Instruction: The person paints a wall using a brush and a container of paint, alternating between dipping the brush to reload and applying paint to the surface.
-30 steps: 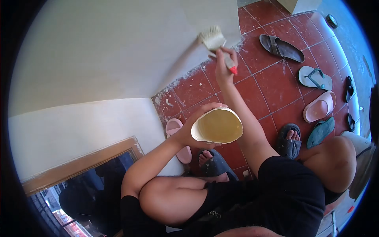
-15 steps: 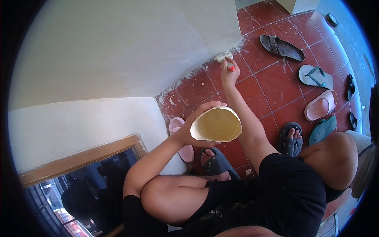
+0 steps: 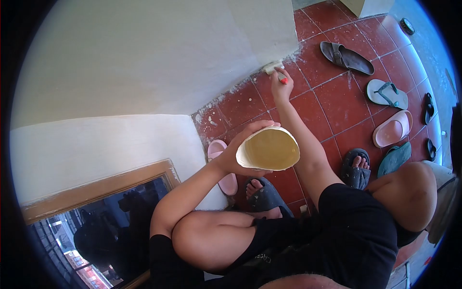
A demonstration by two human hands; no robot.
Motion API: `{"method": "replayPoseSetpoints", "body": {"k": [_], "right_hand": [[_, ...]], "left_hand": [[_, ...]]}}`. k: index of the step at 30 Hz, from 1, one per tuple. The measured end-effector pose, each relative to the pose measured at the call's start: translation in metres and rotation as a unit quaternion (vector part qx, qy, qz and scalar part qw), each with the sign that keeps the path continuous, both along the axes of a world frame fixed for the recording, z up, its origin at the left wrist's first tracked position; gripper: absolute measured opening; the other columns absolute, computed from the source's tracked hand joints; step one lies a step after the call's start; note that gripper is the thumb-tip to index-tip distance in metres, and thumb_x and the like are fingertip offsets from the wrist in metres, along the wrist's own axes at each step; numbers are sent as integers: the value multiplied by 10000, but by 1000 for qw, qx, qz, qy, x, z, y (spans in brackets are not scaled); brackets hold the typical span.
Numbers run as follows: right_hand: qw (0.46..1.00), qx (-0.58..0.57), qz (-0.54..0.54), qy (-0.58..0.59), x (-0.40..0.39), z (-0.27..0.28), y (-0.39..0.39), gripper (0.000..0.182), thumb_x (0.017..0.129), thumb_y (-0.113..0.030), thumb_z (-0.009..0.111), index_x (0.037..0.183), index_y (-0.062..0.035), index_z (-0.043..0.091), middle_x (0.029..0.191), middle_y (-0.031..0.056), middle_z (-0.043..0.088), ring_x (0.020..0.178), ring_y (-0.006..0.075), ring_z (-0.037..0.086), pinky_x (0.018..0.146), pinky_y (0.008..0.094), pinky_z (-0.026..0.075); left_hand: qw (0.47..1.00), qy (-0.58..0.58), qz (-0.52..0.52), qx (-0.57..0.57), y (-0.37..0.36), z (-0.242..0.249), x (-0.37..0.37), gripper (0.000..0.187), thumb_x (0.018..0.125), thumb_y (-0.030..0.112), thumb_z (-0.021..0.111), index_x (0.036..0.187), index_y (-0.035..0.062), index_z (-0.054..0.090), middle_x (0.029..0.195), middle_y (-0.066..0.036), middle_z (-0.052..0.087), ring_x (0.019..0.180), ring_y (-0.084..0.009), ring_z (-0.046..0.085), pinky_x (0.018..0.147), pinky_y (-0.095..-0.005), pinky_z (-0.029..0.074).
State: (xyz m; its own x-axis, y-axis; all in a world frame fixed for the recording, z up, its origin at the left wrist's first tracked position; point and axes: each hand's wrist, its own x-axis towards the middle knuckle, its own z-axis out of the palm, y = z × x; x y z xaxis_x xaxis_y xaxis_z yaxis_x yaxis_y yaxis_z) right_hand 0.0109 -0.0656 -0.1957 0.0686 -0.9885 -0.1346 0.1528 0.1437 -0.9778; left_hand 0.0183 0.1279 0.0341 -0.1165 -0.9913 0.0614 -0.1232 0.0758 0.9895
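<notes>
My left hand (image 3: 234, 151) is wrapped round a wide, pale container (image 3: 268, 149) with cream-yellow paint inside, its mouth tilted towards me. Farther out, my right hand (image 3: 282, 87) grips a paintbrush (image 3: 273, 67) whose handle has a red end. Pale bristles meet the foot of the cream wall (image 3: 168, 62), where it joins the red tiled floor (image 3: 308, 113). The fingers of my left hand are partly hidden behind the container.
Paint spots mark the tiles along the wall. Pink slippers (image 3: 228, 183) lie beside the white lower wall (image 3: 110, 144). To the right are a brown sandal (image 3: 353, 60), a flip-flop (image 3: 385, 94) and other footwear. A wood-framed glass pane (image 3: 101, 192) stands at lower left.
The brush has slid slightly left along the foot of the wall, and its handle has turned a little. The container stays in my left hand; the whole view has shifted slightly.
</notes>
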Motion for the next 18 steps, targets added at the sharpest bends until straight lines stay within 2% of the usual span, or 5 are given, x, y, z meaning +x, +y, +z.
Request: {"method": "replayPoseSetpoints", "body": {"k": [3, 7, 11, 13, 18], "right_hand": [[996, -28, 6, 81, 14, -5, -8, 193, 837, -111, 631, 992, -4, 670, 792, 102, 680, 723, 117, 641, 659, 250, 485], [990, 1, 10, -140, -9, 11, 2, 185, 851, -97, 616, 1009, -15, 666, 776, 93, 677, 725, 108, 644, 654, 245, 488], [997, 60, 2, -46, 3, 1, -2, 199, 850, -130, 629, 996, -1, 669, 748, 103, 675, 728, 118, 652, 658, 253, 494], [996, -53, -27, 58, 17, 15, -10, 213, 845, -145, 637, 1000, -4, 672, 743, 110, 674, 707, 132, 658, 655, 261, 503], [970, -24, -39, -239, 10, 126, -13, 219, 866, -82, 622, 1019, 76, 629, 863, 135, 671, 777, 157, 665, 714, 257, 544]], "left_hand": [[999, 32, -6, 24, 2, 2, -3, 952, 598, 98, 842, 1390, 45, 317, 1365, -129, 444, 1250, -228, 455, 1041, -352, 374], [999, 30, -6, 15, 1, -5, 0, 954, 599, 101, 845, 1392, 47, 317, 1370, -128, 439, 1253, -224, 451, 1039, -352, 375], [999, 35, 3, 4, -1, -8, -1, 948, 604, 101, 843, 1391, 48, 318, 1375, -132, 435, 1261, -227, 445, 1042, -355, 374], [1000, 26, -6, -1, -3, -6, -2, 947, 603, 97, 843, 1390, 49, 319, 1376, -132, 434, 1262, -226, 443, 1042, -356, 374], [999, 37, -6, 7, -3, -8, 0, 946, 605, 68, 836, 1393, 55, 312, 1379, -136, 434, 1267, -226, 437, 1042, -361, 375]]}}
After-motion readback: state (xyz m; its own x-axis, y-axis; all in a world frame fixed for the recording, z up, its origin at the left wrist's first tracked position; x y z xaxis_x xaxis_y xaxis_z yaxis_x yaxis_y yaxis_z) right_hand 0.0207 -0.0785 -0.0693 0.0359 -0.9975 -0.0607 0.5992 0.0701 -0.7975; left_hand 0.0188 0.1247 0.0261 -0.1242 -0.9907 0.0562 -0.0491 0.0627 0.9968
